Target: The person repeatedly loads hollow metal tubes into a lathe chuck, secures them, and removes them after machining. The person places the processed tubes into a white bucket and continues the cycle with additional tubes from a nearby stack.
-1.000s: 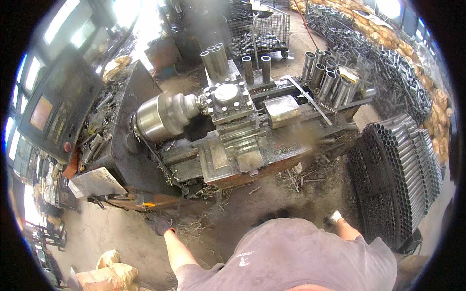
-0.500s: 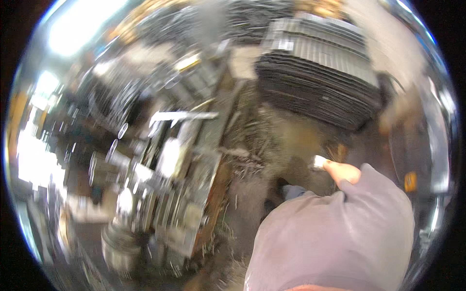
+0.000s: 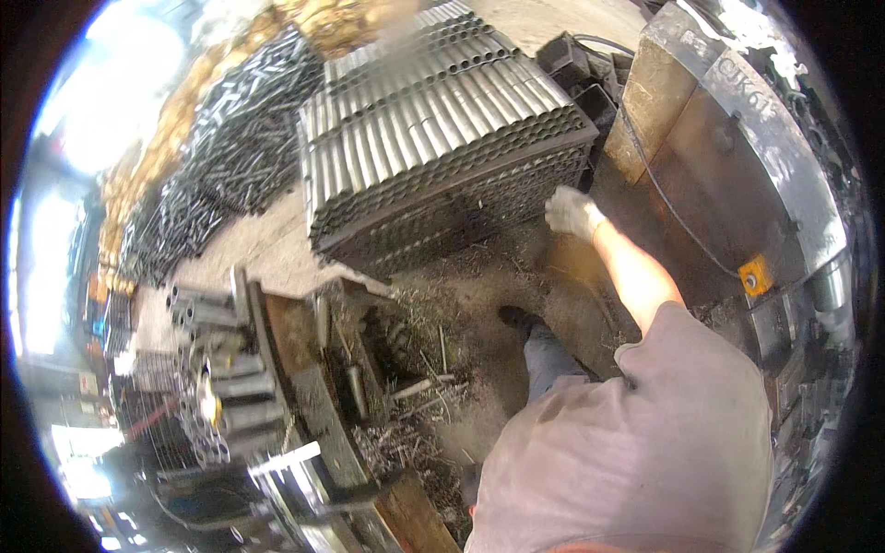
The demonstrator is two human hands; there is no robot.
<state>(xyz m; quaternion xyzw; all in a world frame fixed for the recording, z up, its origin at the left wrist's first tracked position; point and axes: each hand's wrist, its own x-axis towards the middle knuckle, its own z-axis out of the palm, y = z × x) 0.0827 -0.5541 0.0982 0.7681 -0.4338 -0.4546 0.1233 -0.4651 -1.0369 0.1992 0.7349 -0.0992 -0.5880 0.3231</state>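
My right hand, in a pale work glove, reaches out at the end of my bare forearm. It appears beside the near right corner of a large stack of metal tubes. Its fingers look loosely bent and apart, with nothing visible in them. Whether the glove touches the stack I cannot tell. The tubes lie in tight rows, their round ends facing my side. My left hand is out of view; my grey shirt covers the lower part of the picture.
Short tubes lie on a machine bench at the left, beside a metal rail. Metal scraps litter the floor nearby. A large pile of loose metal parts stands far left. A brown metal cabinet with a cable and yellow box is right.
My view has swung to the right, bringing the tube stack toward the middle and the bench toward the lower left. My right arm now stretches farther out from the sleeve.
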